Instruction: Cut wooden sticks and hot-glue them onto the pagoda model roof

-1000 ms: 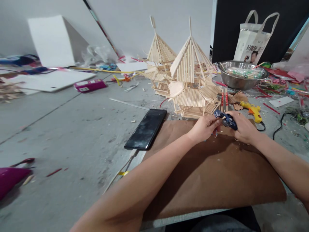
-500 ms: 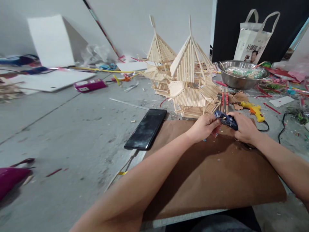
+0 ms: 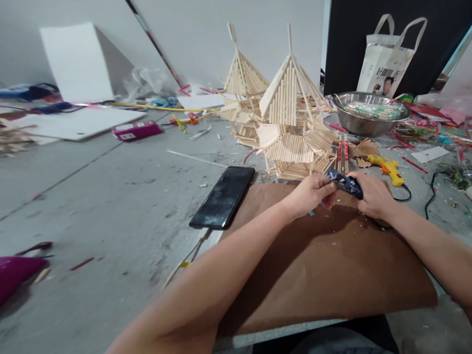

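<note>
Above the far right part of a brown sheet point(image 3: 332, 275), my right hand point(image 3: 374, 194) is wrapped round a dark blue tool point(image 3: 348, 184) with pale specks on it. My left hand point(image 3: 313, 194) is closed at the tool's left end, its thumb and fingers pinched together; what they hold, if anything, is too small to make out. Just beyond my hands stands a model building of pale wooden sticks point(image 3: 291, 147) with a pointed roof. A second stick model point(image 3: 243, 78) is behind it to the left.
A black phone point(image 3: 223, 196) lies left of the sheet. To the right are a yellow glue gun point(image 3: 387, 167) with a black cable and a metal bowl point(image 3: 368, 123) of wrapped sticks. A purple box point(image 3: 137, 131) lies at the back left.
</note>
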A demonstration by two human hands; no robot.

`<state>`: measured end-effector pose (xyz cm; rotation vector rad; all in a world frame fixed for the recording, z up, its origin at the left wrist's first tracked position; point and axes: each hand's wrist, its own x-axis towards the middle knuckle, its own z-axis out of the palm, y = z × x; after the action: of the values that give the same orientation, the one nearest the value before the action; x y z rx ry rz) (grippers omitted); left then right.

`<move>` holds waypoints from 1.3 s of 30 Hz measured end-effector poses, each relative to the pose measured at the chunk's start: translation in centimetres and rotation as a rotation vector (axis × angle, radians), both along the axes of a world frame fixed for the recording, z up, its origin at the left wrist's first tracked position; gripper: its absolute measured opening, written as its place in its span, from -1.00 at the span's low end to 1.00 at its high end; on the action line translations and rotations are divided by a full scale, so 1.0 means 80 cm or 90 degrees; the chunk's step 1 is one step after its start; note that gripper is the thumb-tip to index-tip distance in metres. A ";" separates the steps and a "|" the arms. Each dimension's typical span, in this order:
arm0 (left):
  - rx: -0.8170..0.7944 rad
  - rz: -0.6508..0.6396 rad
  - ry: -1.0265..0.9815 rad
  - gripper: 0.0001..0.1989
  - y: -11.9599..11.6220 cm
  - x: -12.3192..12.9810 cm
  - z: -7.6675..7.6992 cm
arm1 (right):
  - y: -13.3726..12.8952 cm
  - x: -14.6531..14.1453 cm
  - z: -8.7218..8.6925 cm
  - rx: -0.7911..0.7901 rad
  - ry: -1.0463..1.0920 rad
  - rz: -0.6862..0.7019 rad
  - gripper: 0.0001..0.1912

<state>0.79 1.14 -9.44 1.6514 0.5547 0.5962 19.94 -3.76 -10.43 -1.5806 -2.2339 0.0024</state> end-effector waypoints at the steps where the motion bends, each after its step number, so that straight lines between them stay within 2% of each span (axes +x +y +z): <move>1: -0.004 0.002 0.001 -0.68 0.000 0.000 0.000 | 0.000 0.000 0.001 -0.003 -0.006 -0.009 -0.55; 8: -0.011 0.030 0.001 -0.72 -0.001 0.003 -0.001 | 0.000 -0.004 0.004 -0.025 -0.034 -0.046 -0.60; 14: 0.048 0.073 0.004 -0.69 -0.006 0.005 0.004 | -0.001 -0.008 0.003 -0.033 -0.045 -0.119 -0.68; 19: 0.005 0.091 -0.018 -0.71 -0.005 0.005 0.005 | 0.005 -0.001 0.000 0.047 -0.029 -0.188 -0.65; 22: -0.020 0.123 -0.045 -0.76 -0.003 0.007 0.006 | 0.014 0.012 -0.006 0.104 -0.020 -0.177 -0.60; 24: -0.036 0.145 -0.072 -0.79 -0.003 0.006 0.013 | 0.019 0.018 -0.011 0.110 -0.036 -0.163 -0.59; 27: -0.054 0.181 -0.116 -0.84 -0.006 -0.003 0.037 | 0.022 0.023 -0.015 0.116 -0.078 -0.145 -0.59; 30: 0.003 0.277 -0.154 -0.85 -0.005 -0.022 0.068 | 0.022 0.022 -0.016 0.125 -0.117 -0.125 -0.62; 33: 0.053 0.447 -0.172 -0.86 0.007 -0.044 0.087 | 0.022 0.021 -0.018 0.109 -0.146 -0.112 -0.66; 36: 0.041 0.591 -0.180 -0.88 0.025 -0.061 0.091 | 0.022 0.022 -0.022 0.101 -0.158 -0.075 -0.66; 39: 0.006 0.657 -0.193 -0.85 0.039 -0.068 0.086 | 0.022 0.022 -0.024 0.095 -0.172 -0.055 -0.63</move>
<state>-4.63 4.27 -2.54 1.1522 1.1714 1.5576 21.71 -1.97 -12.39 -1.6775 -2.2976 -0.4152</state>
